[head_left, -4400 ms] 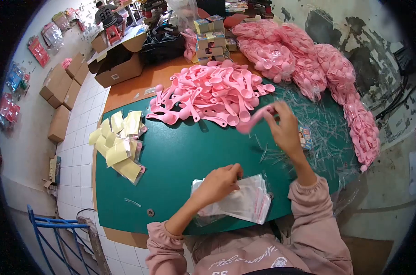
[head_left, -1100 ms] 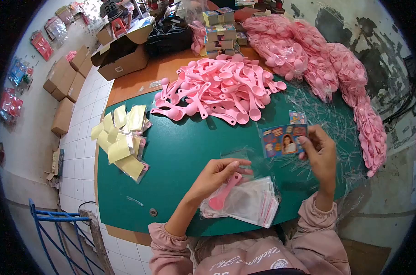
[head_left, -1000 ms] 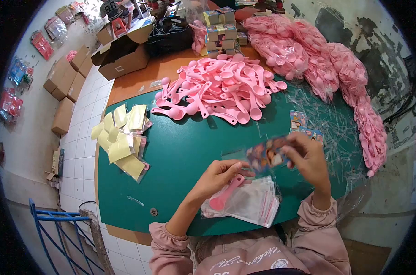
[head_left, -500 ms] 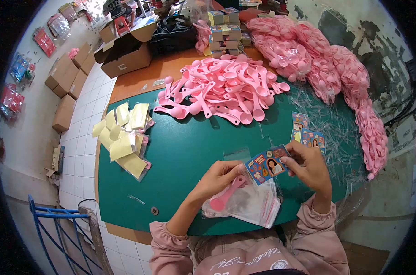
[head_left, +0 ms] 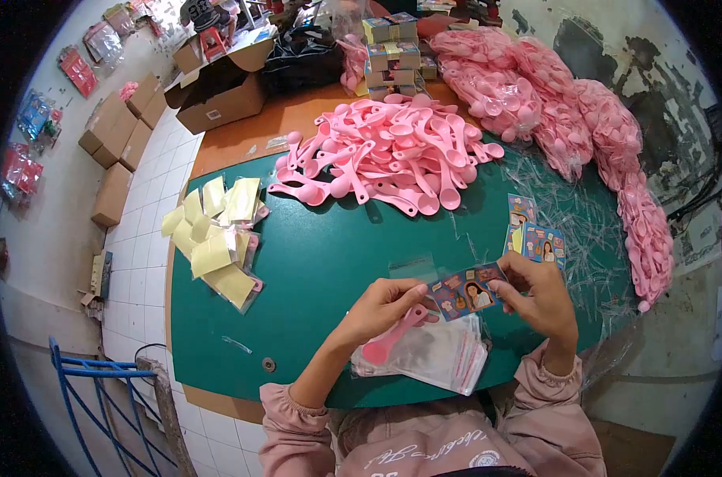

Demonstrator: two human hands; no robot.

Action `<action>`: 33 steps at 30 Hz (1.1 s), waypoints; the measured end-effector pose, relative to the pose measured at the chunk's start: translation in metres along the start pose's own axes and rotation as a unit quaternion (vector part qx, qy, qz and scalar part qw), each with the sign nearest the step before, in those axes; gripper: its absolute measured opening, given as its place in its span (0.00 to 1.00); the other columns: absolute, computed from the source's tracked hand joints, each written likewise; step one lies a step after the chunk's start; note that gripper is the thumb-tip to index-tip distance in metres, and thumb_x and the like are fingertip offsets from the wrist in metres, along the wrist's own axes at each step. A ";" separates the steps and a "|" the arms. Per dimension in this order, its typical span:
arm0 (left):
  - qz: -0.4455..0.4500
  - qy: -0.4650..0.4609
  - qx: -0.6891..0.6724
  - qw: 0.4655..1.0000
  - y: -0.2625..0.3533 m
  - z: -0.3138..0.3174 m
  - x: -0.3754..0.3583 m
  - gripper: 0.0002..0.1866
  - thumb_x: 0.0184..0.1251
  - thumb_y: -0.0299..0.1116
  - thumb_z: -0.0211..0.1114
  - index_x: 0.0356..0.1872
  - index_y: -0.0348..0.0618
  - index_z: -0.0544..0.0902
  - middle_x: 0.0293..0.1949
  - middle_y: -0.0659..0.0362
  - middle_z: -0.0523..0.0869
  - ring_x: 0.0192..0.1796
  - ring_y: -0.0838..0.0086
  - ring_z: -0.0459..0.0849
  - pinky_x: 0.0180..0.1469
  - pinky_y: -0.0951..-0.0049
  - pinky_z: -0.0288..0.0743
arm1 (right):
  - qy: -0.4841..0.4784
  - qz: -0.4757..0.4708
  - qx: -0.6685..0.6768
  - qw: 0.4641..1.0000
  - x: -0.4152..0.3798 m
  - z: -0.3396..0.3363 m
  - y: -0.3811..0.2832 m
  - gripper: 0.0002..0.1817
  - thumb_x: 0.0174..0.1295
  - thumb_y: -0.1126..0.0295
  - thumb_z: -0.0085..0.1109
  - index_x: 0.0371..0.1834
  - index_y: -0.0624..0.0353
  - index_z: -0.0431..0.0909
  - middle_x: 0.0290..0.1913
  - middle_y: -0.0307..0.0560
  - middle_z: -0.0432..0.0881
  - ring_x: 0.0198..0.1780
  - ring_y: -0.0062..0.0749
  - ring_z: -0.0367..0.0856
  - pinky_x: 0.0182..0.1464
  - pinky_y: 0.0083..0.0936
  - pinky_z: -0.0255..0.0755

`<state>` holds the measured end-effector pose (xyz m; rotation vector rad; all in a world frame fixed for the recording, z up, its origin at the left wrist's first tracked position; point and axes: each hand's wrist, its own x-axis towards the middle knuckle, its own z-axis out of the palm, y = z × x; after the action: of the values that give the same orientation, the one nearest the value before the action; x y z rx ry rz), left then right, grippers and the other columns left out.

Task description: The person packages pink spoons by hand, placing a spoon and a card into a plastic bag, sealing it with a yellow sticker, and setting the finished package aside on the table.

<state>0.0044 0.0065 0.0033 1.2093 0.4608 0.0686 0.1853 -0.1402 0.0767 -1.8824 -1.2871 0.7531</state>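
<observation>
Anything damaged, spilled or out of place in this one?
Yes: the right-hand wall has flaking paint and dark patches; clear plastic strips lie strewn across the right side of the green tabletop, looking like litter.

A heap of spoons (head_left: 392, 163) lay toward the far edge of the table (head_left: 321, 246), a stack of cards (head_left: 392, 57) behind it. Packets (head_left: 215, 256) lay by the left edge. At the near edge, one spoon (head_left: 395, 335) lay on plastic sleeves (head_left: 444, 354). Loose cards (head_left: 536, 242) lay toward the right edge, bagged spoons (head_left: 551, 111) along the far right corner.

A peeling wall (head_left: 679, 79) stands right of the green-topped table (head_left: 321, 246), white floor tiles (head_left: 142, 238) left of it
</observation>
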 end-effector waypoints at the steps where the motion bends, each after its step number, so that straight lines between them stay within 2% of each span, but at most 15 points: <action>1: 0.004 -0.022 0.078 0.997 -0.002 -0.004 0.002 0.18 0.70 0.39 0.49 0.46 0.33 0.77 0.35 0.57 0.84 0.36 0.80 0.81 0.39 0.82 0.74 | -0.009 -0.005 0.009 1.000 0.001 0.000 -0.001 0.06 0.57 0.74 0.57 0.33 0.64 0.71 0.18 0.42 0.75 0.18 0.18 0.74 0.21 0.18 0.66; 5: 0.025 -0.079 0.167 0.982 -0.003 -0.003 0.001 0.18 0.70 0.39 0.50 0.53 0.38 0.74 0.31 0.61 0.84 0.30 0.84 0.77 0.33 0.81 0.70 | -0.103 0.009 0.086 0.991 0.011 0.009 0.007 0.09 0.57 0.70 0.57 0.33 0.64 0.71 0.18 0.45 0.76 0.18 0.24 0.76 0.21 0.22 0.66; 7: 0.044 -0.070 0.119 0.989 -0.004 0.008 -0.001 0.20 0.69 0.39 0.51 0.57 0.39 0.71 0.30 0.60 0.84 0.28 0.84 0.76 0.31 0.79 0.69 | -0.228 -0.045 -0.014 0.973 0.019 0.018 0.012 0.12 0.56 0.66 0.58 0.34 0.65 0.71 0.23 0.49 0.78 0.23 0.35 0.78 0.26 0.27 0.69; 8: 0.062 -0.060 0.070 0.994 -0.006 0.012 -0.002 0.22 0.69 0.39 0.52 0.61 0.39 0.67 0.28 0.60 0.84 0.26 0.84 0.75 0.29 0.78 0.68 | -0.228 -0.045 -0.015 0.972 0.022 0.023 0.016 0.12 0.56 0.66 0.58 0.34 0.65 0.71 0.23 0.49 0.78 0.23 0.35 0.78 0.26 0.27 0.69; 9: 0.127 -0.066 0.188 0.972 -0.020 0.001 0.004 0.30 0.67 0.39 0.55 0.66 0.41 0.57 0.26 0.54 0.83 0.23 0.78 0.76 0.29 0.76 0.69 | -0.220 -0.122 -0.080 0.965 0.023 0.030 0.021 0.13 0.55 0.66 0.58 0.35 0.65 0.71 0.25 0.51 0.78 0.26 0.38 0.79 0.28 0.29 0.70; 11: 0.081 -0.028 0.277 0.957 -0.004 0.005 -0.002 0.32 0.65 0.40 0.56 0.67 0.43 0.54 0.26 0.52 0.83 0.23 0.73 0.78 0.30 0.75 0.70 | -0.159 -0.240 -0.080 0.954 0.026 0.044 0.031 0.11 0.54 0.68 0.57 0.33 0.65 0.72 0.28 0.53 0.79 0.30 0.45 0.77 0.32 0.33 0.69; 13: 0.034 0.007 0.363 0.931 0.001 0.005 -0.005 0.35 0.64 0.40 0.57 0.68 0.45 0.51 0.26 0.49 0.83 0.23 0.68 0.79 0.31 0.75 0.71 | -0.172 -0.212 -0.029 0.961 0.030 0.043 0.031 0.10 0.53 0.69 0.58 0.30 0.65 0.73 0.27 0.52 0.78 0.28 0.40 0.77 0.31 0.31 0.69; 15: 0.083 0.006 0.276 0.958 0.000 0.001 -0.010 0.38 0.63 0.40 0.58 0.69 0.48 0.48 0.24 0.47 0.81 0.22 0.62 0.77 0.30 0.71 0.70 | -0.183 -0.183 0.021 0.966 0.035 0.040 0.030 0.09 0.53 0.70 0.59 0.28 0.65 0.74 0.25 0.50 0.78 0.27 0.36 0.77 0.29 0.29 0.68; 17: 0.058 -0.036 0.331 0.941 0.017 -0.007 -0.015 0.36 0.63 0.40 0.58 0.69 0.49 0.49 0.24 0.47 0.81 0.22 0.61 0.77 0.29 0.69 0.70 | -0.148 -0.020 0.077 0.986 0.038 0.035 0.032 0.07 0.52 0.70 0.61 0.27 0.64 0.77 0.24 0.45 0.78 0.27 0.23 0.75 0.29 0.22 0.67; 20: 0.084 -0.054 0.323 0.941 0.009 -0.012 -0.014 0.30 0.64 0.38 0.57 0.65 0.47 0.57 0.23 0.47 0.80 0.22 0.61 0.76 0.28 0.66 0.68 | -0.159 0.017 0.110 0.981 0.040 0.031 0.035 0.08 0.52 0.71 0.62 0.32 0.64 0.79 0.25 0.40 0.78 0.28 0.16 0.72 0.29 0.17 0.66; 25: 0.115 -0.057 0.343 0.931 0.005 -0.020 -0.009 0.17 0.64 0.36 0.57 0.50 0.39 0.74 0.24 0.47 0.79 0.21 0.63 0.75 0.27 0.67 0.67 | -0.154 -0.012 0.136 0.979 0.036 0.009 0.025 0.07 0.52 0.72 0.62 0.29 0.65 0.78 0.25 0.39 0.79 0.28 0.17 0.73 0.31 0.17 0.68; 28: 0.088 -0.048 0.360 0.928 0.012 -0.020 -0.011 0.12 0.64 0.34 0.56 0.39 0.34 0.77 0.22 0.52 0.78 0.22 0.77 0.68 0.28 0.73 0.68 | -0.139 0.026 0.146 0.979 0.028 -0.046 0.025 0.08 0.53 0.71 0.62 0.29 0.65 0.77 0.27 0.41 0.79 0.32 0.21 0.75 0.37 0.20 0.70; 30: 0.099 -0.048 0.332 0.937 0.010 -0.021 -0.011 0.12 0.64 0.35 0.57 0.40 0.35 0.77 0.22 0.53 0.77 0.23 0.78 0.69 0.27 0.74 0.68 | 0.057 -0.037 0.153 0.986 0.031 -0.096 0.077 0.11 0.54 0.70 0.61 0.37 0.67 0.77 0.34 0.48 0.80 0.39 0.30 0.77 0.42 0.26 0.71; 31: 0.100 -0.047 0.330 0.937 0.010 -0.020 -0.012 0.12 0.64 0.35 0.57 0.40 0.35 0.77 0.22 0.53 0.77 0.23 0.78 0.69 0.27 0.74 0.68 | 0.056 -0.037 0.151 0.986 0.031 -0.097 0.077 0.11 0.54 0.70 0.61 0.37 0.67 0.77 0.34 0.48 0.80 0.39 0.30 0.77 0.42 0.26 0.71; 33: 0.081 -0.045 0.316 0.944 0.013 -0.019 -0.013 0.13 0.65 0.35 0.57 0.41 0.35 0.77 0.21 0.56 0.77 0.23 0.79 0.69 0.27 0.75 0.67 | 0.270 -0.022 -0.193 0.943 0.028 -0.098 0.074 0.13 0.53 0.71 0.60 0.41 0.65 0.76 0.39 0.51 0.78 0.43 0.36 0.76 0.46 0.30 0.69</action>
<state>-0.0115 0.0241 0.0141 1.8743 0.3074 0.0034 0.3105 -0.1546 0.0694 -2.1508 -1.1604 -0.0679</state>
